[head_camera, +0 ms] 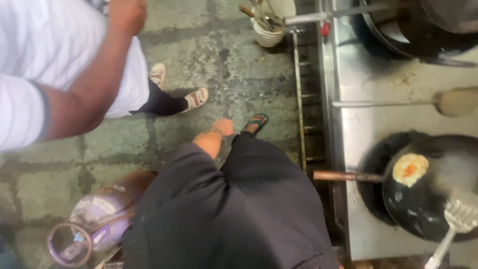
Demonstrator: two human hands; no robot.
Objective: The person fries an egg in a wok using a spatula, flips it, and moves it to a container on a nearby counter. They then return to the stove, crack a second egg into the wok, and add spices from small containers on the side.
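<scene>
Head view: The person's left hand (222,126) hung at the side, low over the tiled floor (234,74), with the fingers curled loosely inward; whether they were pressed together could not be told. It held nothing and touched nothing. The right hand was out of frame.

The frying pan (428,199) sat on the steel cooktop (368,129) at the right edge, well apart from the left hand. Its wooden handle (333,175) pointed toward the person and was ungripped. A fried egg (410,169) lay in the upper left part of the pan. A slotted spatula (460,216) rested with its blade over the pan's lower right area, apart from the egg.

A second wok (418,30) stood further along the cooktop. A white bucket (271,25) with utensils stood on the floor. A purple gas cylinder (94,219) stood at lower left. Another person's arm (94,84) reached in from the upper left.
</scene>
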